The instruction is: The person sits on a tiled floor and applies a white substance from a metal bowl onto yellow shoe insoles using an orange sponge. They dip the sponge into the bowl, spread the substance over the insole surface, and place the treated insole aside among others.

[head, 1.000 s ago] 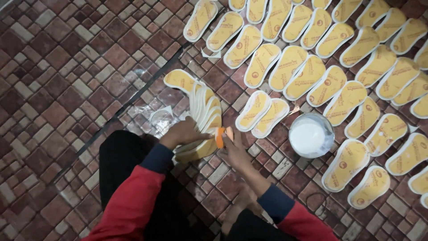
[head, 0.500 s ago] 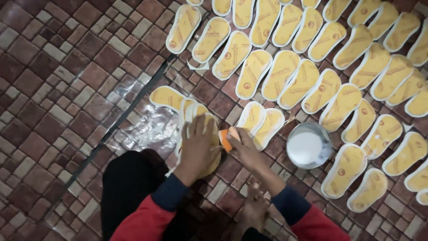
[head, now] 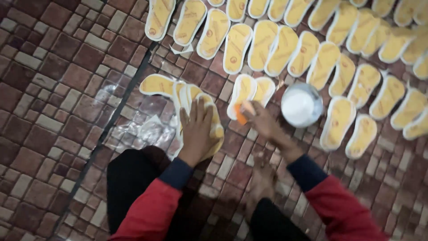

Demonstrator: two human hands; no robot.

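My left hand [head: 196, 131] lies flat, fingers spread, on a stack of yellow shoe insoles with white rims [head: 187, 96] on the brick floor. My right hand [head: 261, 120] is closed around a small orange tool, likely a brush or applicator [head: 241, 117], held over a pair of insoles [head: 249, 91] lying beside the stack. A round white tub of white paste [head: 301, 105] stands just right of that hand. My bare foot [head: 263, 178] rests on the bricks below my right forearm.
Several rows of the same yellow insoles [head: 312, 49] cover the floor across the top and right. Crumpled clear plastic [head: 142, 129] lies left of the stack. A dark groove [head: 120, 111] runs diagonally through the red and grey brick paving.
My left hand has gone from gripping the upright stack of insoles to pressing flat on top of it. The right hand with the orange tool moved slightly toward the pair of insoles.
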